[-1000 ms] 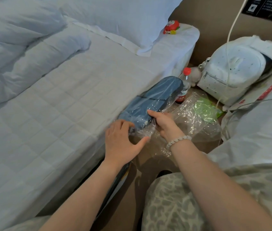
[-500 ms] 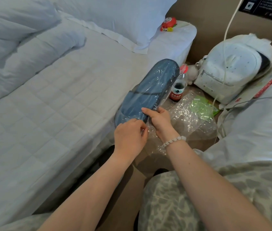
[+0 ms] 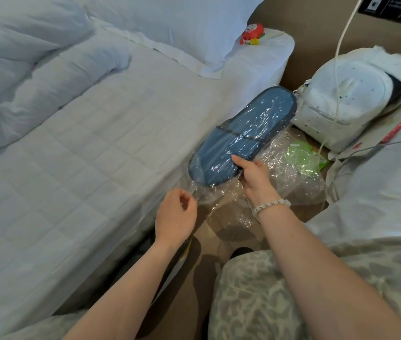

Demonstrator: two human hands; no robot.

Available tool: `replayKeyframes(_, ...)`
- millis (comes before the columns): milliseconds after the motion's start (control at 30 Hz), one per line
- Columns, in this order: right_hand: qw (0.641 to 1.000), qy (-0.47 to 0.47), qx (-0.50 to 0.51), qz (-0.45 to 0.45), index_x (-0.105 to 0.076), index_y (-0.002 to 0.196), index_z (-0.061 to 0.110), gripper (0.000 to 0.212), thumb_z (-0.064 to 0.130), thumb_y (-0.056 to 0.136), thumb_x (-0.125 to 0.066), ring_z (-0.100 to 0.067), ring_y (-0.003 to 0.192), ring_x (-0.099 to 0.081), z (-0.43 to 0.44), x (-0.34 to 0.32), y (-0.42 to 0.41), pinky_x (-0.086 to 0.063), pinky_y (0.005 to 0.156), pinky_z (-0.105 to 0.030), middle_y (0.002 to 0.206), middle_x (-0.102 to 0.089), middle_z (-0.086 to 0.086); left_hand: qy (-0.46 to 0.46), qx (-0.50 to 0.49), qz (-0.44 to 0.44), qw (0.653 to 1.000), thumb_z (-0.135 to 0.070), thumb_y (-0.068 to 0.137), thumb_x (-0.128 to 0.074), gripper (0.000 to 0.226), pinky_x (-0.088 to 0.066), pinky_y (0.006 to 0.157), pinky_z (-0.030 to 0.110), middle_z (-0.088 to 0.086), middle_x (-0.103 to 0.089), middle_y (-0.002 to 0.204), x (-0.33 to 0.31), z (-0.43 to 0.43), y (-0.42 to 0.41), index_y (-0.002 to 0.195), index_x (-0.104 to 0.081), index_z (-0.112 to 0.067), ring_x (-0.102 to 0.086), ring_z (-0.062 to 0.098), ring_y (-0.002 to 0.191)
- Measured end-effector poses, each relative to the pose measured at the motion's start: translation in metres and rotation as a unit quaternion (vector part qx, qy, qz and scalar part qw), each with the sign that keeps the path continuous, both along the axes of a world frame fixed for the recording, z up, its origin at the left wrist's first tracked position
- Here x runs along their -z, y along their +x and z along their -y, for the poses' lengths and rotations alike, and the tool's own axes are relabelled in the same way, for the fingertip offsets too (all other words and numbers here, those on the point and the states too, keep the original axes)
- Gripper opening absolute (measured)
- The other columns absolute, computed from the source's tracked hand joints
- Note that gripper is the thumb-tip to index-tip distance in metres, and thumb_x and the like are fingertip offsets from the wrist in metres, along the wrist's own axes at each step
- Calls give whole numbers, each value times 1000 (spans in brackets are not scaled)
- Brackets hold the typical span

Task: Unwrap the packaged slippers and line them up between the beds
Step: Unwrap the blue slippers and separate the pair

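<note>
A pair of flat blue slippers (image 3: 243, 136) sealed in clear plastic is held up in the gap between two white beds. My right hand (image 3: 253, 176), with a bead bracelet on its wrist, grips the package at its near right edge. My left hand (image 3: 175, 217) pinches the loose end of the clear wrapper (image 3: 204, 195) just below the slippers. The wrapper still covers the slippers.
Crumpled clear plastic (image 3: 290, 173) with a green packet (image 3: 305, 155) lies on the brown floor (image 3: 189, 290). A white backpack (image 3: 346, 101) with a white cable stands behind. The left bed (image 3: 84, 155) carries a pillow and a red toy (image 3: 252, 33). The right bed (image 3: 386, 182) is close.
The package has risen and swung right, now hiding the red-capped bottle behind it. My left hand has slid off the slippers down to the wrapper's loose end.
</note>
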State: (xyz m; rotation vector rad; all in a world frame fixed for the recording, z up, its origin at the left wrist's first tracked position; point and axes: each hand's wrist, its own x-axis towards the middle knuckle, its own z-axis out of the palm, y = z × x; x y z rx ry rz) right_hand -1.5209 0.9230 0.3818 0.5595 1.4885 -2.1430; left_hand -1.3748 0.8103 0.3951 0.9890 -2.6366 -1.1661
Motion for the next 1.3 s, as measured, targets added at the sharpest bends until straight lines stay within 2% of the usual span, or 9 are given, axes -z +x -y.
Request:
replayKeyframes(167, 997, 11, -60, -44, -64, 83, 13, 18, -4, 79, -67, -13, 73, -68, 5, -4, 4, -55, 66, -24, 79, -71, -1, 152, -104, -56, 981, -48, 88, -53, 31, -44, 74, 28, -6, -57, 88, -15, 0, -20, 97, -53, -19, -55, 13, 83)
replayKeyframes(367, 992, 7, -111, -61, -68, 83, 9, 17, -7, 77, -68, -16, 76, -68, 12, -2, 13, -55, 63, -21, 83, -72, -5, 87, -128, 6, 988, -33, 88, -62, 12, -46, 72, 25, -10, -59, 79, -8, 2, -26, 88, -59, -21, -55, 6, 73)
replayKeyframes(600, 996, -79, -32, -5, -60, 94, 4, 14, -4, 82, -63, -11, 66, -70, -1, 5, 1, -57, 64, -22, 69, -72, 0, 87, -169, -1, 982, -21, 92, -57, 6, -34, 55, 16, -10, -52, 73, -5, 6, -17, 87, -57, -18, -47, 1, 65)
replayKeyframes(800, 992, -122, 34, 21, -62, 82, 7, 7, 2, 87, -61, -9, 62, -66, -11, 6, -5, -53, 54, -16, 74, -69, -1, 128, -202, 28, 971, -24, 95, -49, 19, -37, 68, 26, 1, -60, 78, 6, 11, -7, 84, -61, -13, -56, 18, 77)
replayKeyframes(1033, 990, -131, 48, 26, -63, 82, 8, 9, 3, 89, -58, -12, 65, -68, -14, 2, -3, -57, 65, -22, 71, -71, -1, 404, -333, 38, 851, -9, 97, -37, 25, -37, 53, 21, -1, -54, 68, -1, 14, -13, 104, -61, -13, -47, 11, 55)
replayKeyframes(1100, 989, -136, 58, 29, -62, 83, 9, 9, 4, 89, -57, -13, 70, -66, -18, 5, -5, -56, 71, -22, 75, -70, -1, 366, -349, 12, 863, -8, 95, -34, 29, -39, 56, 24, 3, -60, 76, -4, 16, -12, 104, -63, -11, -50, 15, 62)
replayKeyframes(1167, 991, -123, 54, 28, -63, 83, 8, 9, 4, 90, -57, -11, 66, -68, -19, 6, -6, -57, 61, -19, 71, -71, 0, 212, -307, -69, 925, -13, 96, -42, 20, -40, 64, 20, 2, -61, 83, -10, 11, -8, 96, -62, -12, -53, 15, 74)
replayKeyframes(1233, 994, -98, 31, 28, -63, 84, 8, 8, 4, 89, -58, -9, 61, -69, -16, 8, -5, -54, 54, -18, 68, -72, 0, 45, -155, -164, 973, -15, 95, -47, 13, -37, 63, 9, -5, -55, 76, -26, 3, -5, 89, -59, -15, -50, 10, 72)
replayKeyframes(1300, 997, -73, -6, 28, -63, 86, 7, 7, 3, 89, -59, -11, 64, -69, -10, 12, -3, -55, 59, -20, 69, -72, -1, -58, -20, -217, 974, -11, 93, -51, 12, -36, 69, 9, -6, -54, 78, -32, -2, -8, 88, -61, -12, -48, 7, 72)
